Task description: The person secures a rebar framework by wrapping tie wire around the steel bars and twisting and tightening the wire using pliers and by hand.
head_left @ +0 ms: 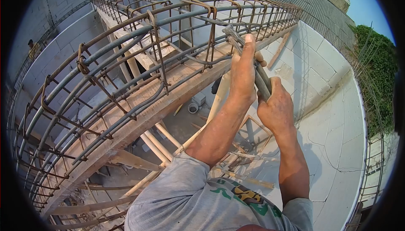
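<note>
The left hand (244, 68) was wrapped around the upper part of a long, grey metal hand tool (262, 81), thumb laid upward along it, its forearm slanting up from the lower left. The right hand (276, 106) was clenched around the tool's lower end, below and just beside the left, its forearm rising steeply from the grey short-sleeved shirt (168, 189). The tool tilted up and leftward, its head near the long cage of rusty and grey steel bars (209, 9); whether the two touched could not be told.

The cage ran in a wide curve through the lens, above a pale brown wooden plank (171, 95). Under the plank slanted pale, round wooden poles (154, 146). On the grey floor far below stood a small, round, grey bucket (193, 112), its contents too small to make out, with a pale, squarish block (199, 99) just beside it. To the right rose a wall of white blocks (320, 77), and beyond it hung dense green foliage (375, 75).
</note>
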`<action>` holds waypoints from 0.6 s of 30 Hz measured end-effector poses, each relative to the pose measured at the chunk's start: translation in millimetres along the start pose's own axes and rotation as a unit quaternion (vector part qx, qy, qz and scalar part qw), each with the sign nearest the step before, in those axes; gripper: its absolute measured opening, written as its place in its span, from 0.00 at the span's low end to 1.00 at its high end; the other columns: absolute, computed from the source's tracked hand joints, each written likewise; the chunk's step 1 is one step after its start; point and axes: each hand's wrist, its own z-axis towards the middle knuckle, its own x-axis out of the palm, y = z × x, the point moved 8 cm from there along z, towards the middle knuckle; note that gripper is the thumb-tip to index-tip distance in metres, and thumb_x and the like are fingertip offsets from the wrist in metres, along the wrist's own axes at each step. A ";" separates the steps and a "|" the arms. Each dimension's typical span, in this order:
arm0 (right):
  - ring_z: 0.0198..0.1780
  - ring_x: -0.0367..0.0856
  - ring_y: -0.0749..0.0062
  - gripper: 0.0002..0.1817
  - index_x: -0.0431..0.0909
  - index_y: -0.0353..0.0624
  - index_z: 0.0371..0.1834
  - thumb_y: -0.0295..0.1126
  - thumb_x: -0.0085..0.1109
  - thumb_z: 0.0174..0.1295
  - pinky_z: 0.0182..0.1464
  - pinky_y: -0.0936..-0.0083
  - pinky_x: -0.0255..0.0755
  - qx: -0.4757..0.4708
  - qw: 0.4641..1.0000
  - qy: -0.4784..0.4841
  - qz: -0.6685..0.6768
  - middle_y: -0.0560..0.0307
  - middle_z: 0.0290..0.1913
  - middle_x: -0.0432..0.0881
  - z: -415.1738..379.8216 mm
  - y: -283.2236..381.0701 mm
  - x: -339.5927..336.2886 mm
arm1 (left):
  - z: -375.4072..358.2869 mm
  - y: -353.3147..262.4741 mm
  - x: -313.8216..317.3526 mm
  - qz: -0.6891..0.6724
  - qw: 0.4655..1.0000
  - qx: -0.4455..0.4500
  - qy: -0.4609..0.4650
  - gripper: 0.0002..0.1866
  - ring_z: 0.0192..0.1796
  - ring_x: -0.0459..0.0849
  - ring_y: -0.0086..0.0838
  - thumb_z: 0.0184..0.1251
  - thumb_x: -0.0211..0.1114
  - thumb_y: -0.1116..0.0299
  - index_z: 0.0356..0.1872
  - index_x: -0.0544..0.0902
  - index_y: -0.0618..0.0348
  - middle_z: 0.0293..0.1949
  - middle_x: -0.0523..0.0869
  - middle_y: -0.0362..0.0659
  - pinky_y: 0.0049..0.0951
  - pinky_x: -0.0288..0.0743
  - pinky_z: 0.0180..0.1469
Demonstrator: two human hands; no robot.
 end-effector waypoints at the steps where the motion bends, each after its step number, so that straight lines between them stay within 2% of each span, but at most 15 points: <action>1: 0.35 0.82 0.41 0.21 0.68 0.32 0.46 0.21 0.62 0.48 0.39 0.54 0.75 -0.006 1.000 0.011 0.026 0.36 0.33 0.79 1.0 -1.5 3.2 | -0.4 -0.3 -2.2 0.012 1.000 0.010 0.011 0.23 0.35 0.80 0.26 0.71 0.56 0.42 0.37 0.74 0.53 0.27 0.78 0.38 0.29 0.74 0.40; 4: 0.30 0.83 0.45 0.17 0.71 0.31 0.42 0.27 0.63 0.52 0.36 0.59 0.76 0.048 0.991 0.074 0.102 0.39 0.27 0.80 4.8 -0.9 3.1 | 0.1 -4.6 -9.3 0.081 0.994 0.063 0.032 0.25 0.42 0.82 0.27 0.70 0.55 0.40 0.41 0.76 0.55 0.30 0.81 0.40 0.29 0.75 0.45; 7: 0.28 0.84 0.55 0.16 0.76 0.32 0.40 0.35 0.64 0.59 0.34 0.65 0.77 0.043 0.978 0.130 0.155 0.41 0.28 0.82 4.4 -3.1 9.7 | 1.2 -7.5 -11.4 0.009 0.992 0.055 0.117 0.31 0.49 0.83 0.32 0.67 0.57 0.36 0.48 0.77 0.58 0.36 0.84 0.45 0.30 0.74 0.54; 8: 0.28 0.84 0.58 0.17 0.76 0.32 0.40 0.38 0.63 0.60 0.34 0.67 0.77 0.064 0.928 0.223 0.292 0.43 0.28 0.82 1.9 -6.1 23.0 | 6.5 -2.3 -12.1 -0.024 0.987 0.049 0.151 0.31 0.54 0.83 0.37 0.68 0.56 0.38 0.53 0.77 0.59 0.42 0.85 0.49 0.37 0.75 0.58; 9: 0.28 0.84 0.62 0.19 0.77 0.32 0.41 0.41 0.62 0.61 0.34 0.68 0.78 0.085 0.850 0.309 0.419 0.44 0.29 0.83 -2.1 -9.0 33.4 | 5.1 0.5 -2.4 -0.084 0.975 0.023 0.204 0.30 0.54 0.83 0.37 0.69 0.56 0.40 0.53 0.77 0.59 0.43 0.85 0.50 0.39 0.76 0.57; 10: 0.28 0.84 0.65 0.21 0.78 0.32 0.41 0.44 0.62 0.63 0.33 0.70 0.78 0.101 0.746 0.384 0.534 0.45 0.30 0.83 -9.7 -3.9 40.0 | 2.5 0.9 8.2 -0.144 0.956 -0.002 0.256 0.29 0.54 0.83 0.38 0.70 0.56 0.41 0.53 0.77 0.59 0.44 0.85 0.50 0.41 0.76 0.56; 11: 0.28 0.84 0.66 0.22 0.78 0.33 0.42 0.46 0.62 0.63 0.34 0.70 0.78 0.104 0.750 0.383 0.528 0.47 0.30 0.83 -9.3 -4.0 41.0 | 1.3 -3.9 20.3 -0.202 0.929 -0.020 0.311 0.28 0.54 0.83 0.39 0.70 0.55 0.42 0.53 0.77 0.59 0.45 0.85 0.50 0.43 0.77 0.56; 13: 0.28 0.84 0.70 0.25 0.78 0.33 0.43 0.50 0.63 0.63 0.34 0.71 0.79 0.110 0.757 0.386 0.516 0.49 0.30 0.83 -11.4 -0.9 44.0 | 2.6 -8.2 24.6 -0.241 0.914 -0.037 0.323 0.22 0.43 0.84 0.34 0.73 0.54 0.46 0.47 0.78 0.56 0.35 0.83 0.44 0.44 0.80 0.48; 14: 0.33 0.85 0.64 0.30 0.76 0.32 0.47 0.54 0.64 0.61 0.37 0.67 0.79 0.108 0.798 0.366 0.467 0.46 0.32 0.83 -9.4 -4.8 41.6 | 3.3 -9.5 23.1 -0.265 0.901 -0.043 0.342 0.21 0.39 0.83 0.32 0.73 0.53 0.46 0.44 0.78 0.55 0.31 0.81 0.42 0.42 0.80 0.46; 15: 0.35 0.85 0.62 0.32 0.75 0.32 0.48 0.54 0.65 0.60 0.39 0.65 0.79 0.076 0.873 0.312 0.367 0.45 0.33 0.83 -6.6 -9.4 34.5 | 2.2 -11.8 23.7 -0.286 0.886 -0.049 0.361 0.20 0.35 0.83 0.30 0.74 0.53 0.47 0.40 0.78 0.54 0.28 0.79 0.40 0.40 0.80 0.44; 16: 0.37 0.85 0.60 0.34 0.74 0.32 0.50 0.55 0.66 0.58 0.40 0.63 0.79 0.040 0.932 0.248 0.262 0.45 0.34 0.82 -5.7 -11.6 24.6 | 6.6 -0.4 12.6 -0.211 0.944 -0.053 0.247 0.18 0.26 0.76 0.24 0.75 0.53 0.50 0.31 0.75 0.51 0.22 0.72 0.34 0.34 0.78 0.37; 17: 0.40 0.85 0.57 0.36 0.73 0.31 0.52 0.55 0.67 0.57 0.42 0.60 0.78 0.004 0.972 0.177 0.154 0.44 0.35 0.82 -5.6 -10.5 12.3 | 8.9 -5.1 13.9 -0.156 0.967 -0.045 0.198 0.18 0.26 0.75 0.24 0.75 0.54 0.50 0.30 0.75 0.51 0.22 0.72 0.33 0.33 0.77 0.36; 18: 0.49 0.81 0.49 0.38 0.68 0.30 0.58 0.50 0.71 0.56 0.49 0.56 0.75 0.061 0.973 0.182 0.132 0.39 0.42 0.79 -15.0 1.8 1.0 | 8.5 -5.7 10.9 -0.103 0.984 -0.038 0.142 0.17 0.26 0.75 0.23 0.74 0.55 0.50 0.29 0.74 0.50 0.22 0.71 0.33 0.31 0.76 0.35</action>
